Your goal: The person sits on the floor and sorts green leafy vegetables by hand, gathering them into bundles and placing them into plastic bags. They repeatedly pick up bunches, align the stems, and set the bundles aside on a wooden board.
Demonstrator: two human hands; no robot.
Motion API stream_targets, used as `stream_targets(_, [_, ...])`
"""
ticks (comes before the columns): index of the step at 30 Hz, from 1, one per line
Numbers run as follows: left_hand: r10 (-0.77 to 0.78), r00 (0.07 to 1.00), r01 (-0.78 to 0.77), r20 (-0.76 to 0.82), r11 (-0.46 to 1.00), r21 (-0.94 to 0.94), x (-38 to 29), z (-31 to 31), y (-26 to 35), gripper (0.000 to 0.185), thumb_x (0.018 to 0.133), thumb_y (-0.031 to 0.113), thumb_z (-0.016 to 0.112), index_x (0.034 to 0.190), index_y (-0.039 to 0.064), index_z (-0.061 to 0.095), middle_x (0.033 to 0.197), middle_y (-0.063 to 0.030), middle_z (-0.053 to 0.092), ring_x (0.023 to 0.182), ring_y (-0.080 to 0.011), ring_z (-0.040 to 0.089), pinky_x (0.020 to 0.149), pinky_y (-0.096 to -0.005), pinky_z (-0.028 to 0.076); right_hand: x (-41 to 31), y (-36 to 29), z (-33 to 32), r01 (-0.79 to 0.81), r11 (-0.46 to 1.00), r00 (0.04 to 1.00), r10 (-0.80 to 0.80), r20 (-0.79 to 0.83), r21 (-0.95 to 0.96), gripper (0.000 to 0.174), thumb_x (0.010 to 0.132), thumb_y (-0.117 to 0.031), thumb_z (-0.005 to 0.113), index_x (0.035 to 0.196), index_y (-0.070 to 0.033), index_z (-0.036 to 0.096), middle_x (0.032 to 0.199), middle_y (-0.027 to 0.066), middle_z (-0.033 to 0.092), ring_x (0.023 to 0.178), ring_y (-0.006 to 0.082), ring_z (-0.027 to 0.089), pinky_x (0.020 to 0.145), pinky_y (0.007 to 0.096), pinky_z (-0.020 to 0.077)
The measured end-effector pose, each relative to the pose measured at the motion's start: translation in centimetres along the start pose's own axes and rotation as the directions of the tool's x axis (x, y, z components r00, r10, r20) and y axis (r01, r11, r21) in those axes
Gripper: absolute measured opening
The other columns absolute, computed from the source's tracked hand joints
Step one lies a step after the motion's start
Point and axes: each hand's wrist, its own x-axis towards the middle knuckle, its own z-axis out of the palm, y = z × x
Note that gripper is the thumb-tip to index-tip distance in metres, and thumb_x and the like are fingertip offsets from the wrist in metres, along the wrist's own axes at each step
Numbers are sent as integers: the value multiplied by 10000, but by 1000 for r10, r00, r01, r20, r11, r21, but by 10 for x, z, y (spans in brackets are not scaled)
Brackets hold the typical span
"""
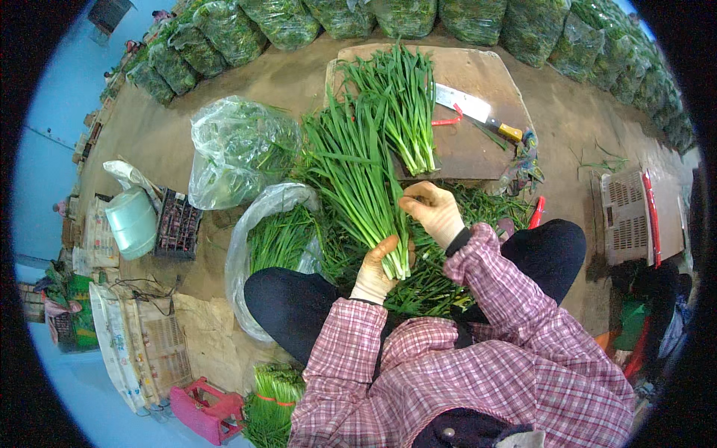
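Note:
My gloved left hand (374, 277) grips a bunch of garlic chives (353, 173) around its pale cut ends, leaves pointing away from me. My gloved right hand (437, 213) is at the bunch's right side with fingers bent and thumb near the index finger; whether anything is pinched there is not clear. Another pile of chives (411, 126) lies on a low wooden board (476, 67) beyond my hands. Right of that pile rest a cleaver (465, 103) with a yellow-and-black handle and a red strip (450, 120).
Loose greens (431, 285) cover the floor between my knees. At left are an open plastic bag of greens (280, 235), a tied clear bag (238, 151) and a dark crate (178, 224). A pink stool (207, 411) and banded chives (274, 400) sit lower left. Stuffed bags (403, 17) line the back.

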Motion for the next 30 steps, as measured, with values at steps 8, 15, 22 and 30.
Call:
stream_targets(8, [117,988,-92,-100,969,227,-4,7,2,407,828,171,764,1169,16,606,924,-73,685,774,-200,677,653,-330,580,-68,-47,-29,-23,850,981,-81,175,526,382,937,-378,650,1035,-35,512,824,97,652,681,143,627,533,235,463])
stream_targets(15, [311,950,-282,-5,868,408,-12,13,1,359,828,119,728,1152,17,612,992,-86,677,818,-227,688,723,-356,601,-29,-15,9,-400,915,897,378,230,56,232,820,-174,760,948,-14,652,763,31,646,605,124,595,533,257,484])
stream_targets(22, [337,917,-268,-215,917,296,-9,0,18,259,852,90,704,1081,-2,628,962,-102,681,861,-239,681,770,-376,598,-55,13,-15,-269,952,960,252,125,143,228,833,-190,728,962,-8,678,748,36,667,621,102,567,583,267,471])
stream_targets(30, [564,811,-409,-157,738,536,-20,5,37,198,845,64,733,1004,-8,640,847,-115,685,688,-228,688,604,-350,595,-56,11,-34,92,330,992,-114,57,-939,811,731,-449,801,1345,-36,469,1317,193,550,1187,338,556,995,445,457])
